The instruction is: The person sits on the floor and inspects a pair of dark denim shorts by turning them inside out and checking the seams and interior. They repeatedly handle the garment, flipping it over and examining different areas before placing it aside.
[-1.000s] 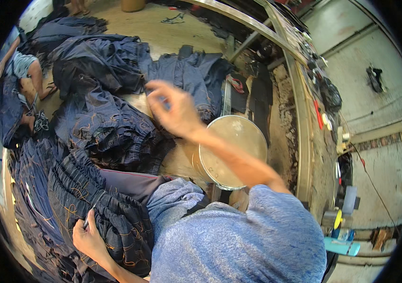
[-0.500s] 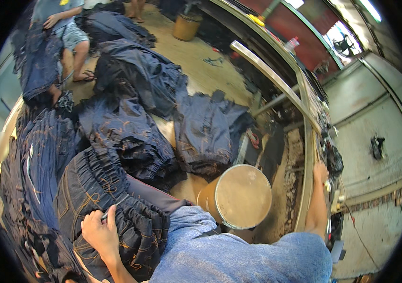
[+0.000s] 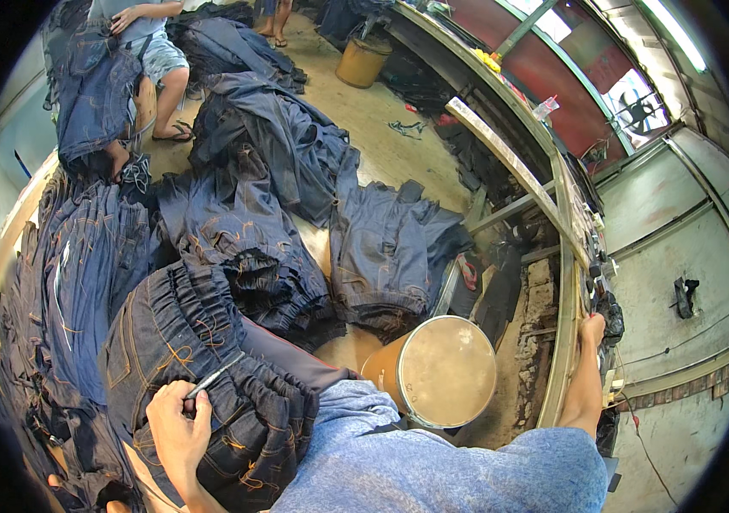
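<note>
My left hand (image 3: 178,432) is closed round a slim, pointed metal tool (image 3: 215,374), its tip lying over the gathered waistband of dark denim trousers (image 3: 155,329) with loose orange threads. The trousers lie bunched at my left side, beside my blue shirt. My right arm stretches out to the right. There my right hand (image 3: 591,331) is at the long ledge (image 3: 563,342), its fingers curled, with a small red spot by the fingertips; what it holds, if anything, is hidden.
Piles of dark denim (image 3: 91,282) lie at the left and ahead. A round drum (image 3: 448,372) with a pale lid stands before me. Further off are another drum (image 3: 363,61) and a person (image 3: 155,64) holding denim. A wooden beam (image 3: 514,175) slants against the ledge.
The view has shifted slightly. More of the metal tool shows from my left hand, its tip now over the waistband. My right hand remains at the ledge, its fingers more curled.
</note>
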A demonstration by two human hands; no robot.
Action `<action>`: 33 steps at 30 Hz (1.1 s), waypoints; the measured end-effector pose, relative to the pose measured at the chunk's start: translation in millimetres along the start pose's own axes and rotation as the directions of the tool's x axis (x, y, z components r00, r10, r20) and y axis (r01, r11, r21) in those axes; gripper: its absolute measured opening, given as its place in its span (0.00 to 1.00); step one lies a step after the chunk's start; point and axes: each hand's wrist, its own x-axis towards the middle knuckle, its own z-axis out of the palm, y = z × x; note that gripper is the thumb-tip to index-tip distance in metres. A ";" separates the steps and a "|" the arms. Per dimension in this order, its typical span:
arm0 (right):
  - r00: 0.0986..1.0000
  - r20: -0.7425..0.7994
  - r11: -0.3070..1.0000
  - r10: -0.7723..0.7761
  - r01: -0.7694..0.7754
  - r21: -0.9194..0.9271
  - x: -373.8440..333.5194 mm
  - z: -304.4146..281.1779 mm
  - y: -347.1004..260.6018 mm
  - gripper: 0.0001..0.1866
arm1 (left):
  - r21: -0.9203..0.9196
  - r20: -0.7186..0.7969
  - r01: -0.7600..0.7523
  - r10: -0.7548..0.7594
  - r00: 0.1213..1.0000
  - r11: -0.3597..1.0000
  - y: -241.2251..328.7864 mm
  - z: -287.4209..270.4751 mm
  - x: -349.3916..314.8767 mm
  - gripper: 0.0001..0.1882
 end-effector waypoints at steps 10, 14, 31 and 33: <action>0.706 0.290 0.403 -0.646 -0.007 0.915 -144.3 -67.3 -318.8 0.14 | -0.075 0.223 0.080 -0.062 0.973 0.994 -3.1 -28.7 4.0 0.11; 0.085 0.150 0.153 -0.985 0.034 0.988 -341.8 -136.3 -407.8 0.14 | -0.058 0.229 0.154 -0.137 0.964 0.986 -1.9 -34.6 1.1 0.12; -0.784 -0.169 -0.511 -0.597 0.209 0.833 -553.4 -223.8 -453.4 0.23 | -0.053 -0.073 0.186 -0.190 0.979 0.981 20.7 -11.2 -24.9 0.07; -0.806 -0.179 -0.573 -0.565 0.227 0.788 -554.4 -224.9 -456.4 0.23 | -0.057 -0.159 0.089 -0.097 0.982 0.994 16.4 -1.7 -31.5 0.07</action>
